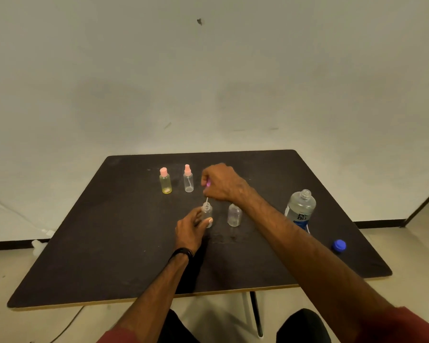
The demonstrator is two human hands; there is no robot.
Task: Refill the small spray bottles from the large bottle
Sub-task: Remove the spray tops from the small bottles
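A: What are your hands doing?
B: Your left hand [192, 227] grips an open small bottle [206, 214] on the bench [109, 243]; your right hand [221, 181] pinches its pink sprayer [207, 183] above, tube in the neck.
A: And the large bottle [300, 209]?
B: Uncapped, standing at your right.

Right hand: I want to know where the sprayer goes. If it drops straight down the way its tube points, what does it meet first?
Likely the open neck of the small bottle steadied by the left hand, directly below the right hand.

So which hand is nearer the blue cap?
Right. The right hand is above the small open bottle mid-table; the left hand holds that bottle, farther from the blue cap.
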